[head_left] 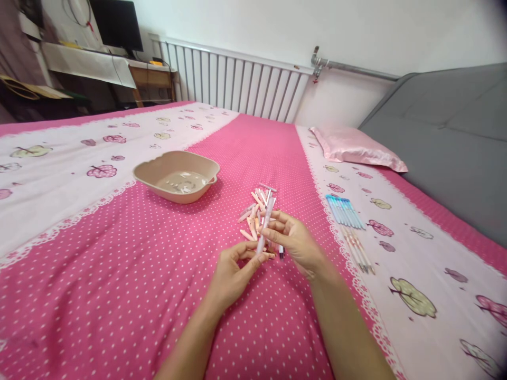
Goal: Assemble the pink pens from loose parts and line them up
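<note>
Both hands meet over a pink dotted bedsheet (119, 274). My right hand (295, 240) grips a slim white pen (265, 224) by its barrel, tip pointing away. My left hand (233, 272) pinches the pen's near end with thumb and fingers. Just beyond the hands lies a pile of pink pen caps (255, 214) with a few loose pen parts. A black-tipped pen piece (281, 252) lies under my right hand.
A beige plastic basin (176, 174) with small bits inside sits to the left. A row of blue-capped pens (345, 211) and several uncapped pens (358, 250) lie on the right. A pink pillow (354, 148), grey headboard (447, 142) and white radiator (237, 79) are beyond.
</note>
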Demonstrator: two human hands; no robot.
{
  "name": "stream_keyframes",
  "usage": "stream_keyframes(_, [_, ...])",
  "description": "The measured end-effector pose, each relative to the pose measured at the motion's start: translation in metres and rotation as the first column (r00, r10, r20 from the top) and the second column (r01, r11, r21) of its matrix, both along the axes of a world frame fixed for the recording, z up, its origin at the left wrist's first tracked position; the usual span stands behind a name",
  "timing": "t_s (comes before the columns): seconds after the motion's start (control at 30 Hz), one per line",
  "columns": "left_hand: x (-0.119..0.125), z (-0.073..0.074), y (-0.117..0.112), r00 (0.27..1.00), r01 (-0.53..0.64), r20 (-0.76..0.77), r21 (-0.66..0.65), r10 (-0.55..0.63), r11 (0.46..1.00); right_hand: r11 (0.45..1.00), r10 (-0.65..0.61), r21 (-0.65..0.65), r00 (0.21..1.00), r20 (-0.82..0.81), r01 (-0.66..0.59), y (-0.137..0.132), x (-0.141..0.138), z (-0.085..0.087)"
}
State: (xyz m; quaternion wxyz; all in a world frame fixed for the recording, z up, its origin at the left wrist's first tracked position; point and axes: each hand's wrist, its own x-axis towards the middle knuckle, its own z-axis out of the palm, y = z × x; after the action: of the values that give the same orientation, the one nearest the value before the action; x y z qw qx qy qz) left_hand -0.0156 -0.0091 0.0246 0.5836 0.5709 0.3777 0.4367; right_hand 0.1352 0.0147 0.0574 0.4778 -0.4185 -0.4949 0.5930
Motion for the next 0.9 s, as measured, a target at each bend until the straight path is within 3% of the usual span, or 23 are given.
stream_keyframes(0.3, [0.0001, -0.0021, -0.0004, 1.0, 0.011, 0.029, -0.003, -0.011, 1.0, 0.999, -0.007, -0.037, 1.0, -0.003, 0.007, -0.0007, -0.0037, 0.0021])
stream_keyframes(0.57, [-0.0007, -0.0007, 0.0004, 0.997, 0.03, 0.063, 0.027, -0.032, 0.999, 0.991, 0.133, 0.001, 0.988, -0.08, -0.134, -0.0012, 0.0033, 0.004])
stream_keyframes(0.9, [-0.0008, 0.0006, -0.0009, 0.995, 0.071, 0.065, 0.036, -0.073, 0.997, 0.998, 0.056, -0.026, 0.995, -0.08, -0.058, 0.0013, 0.003, -0.0016])
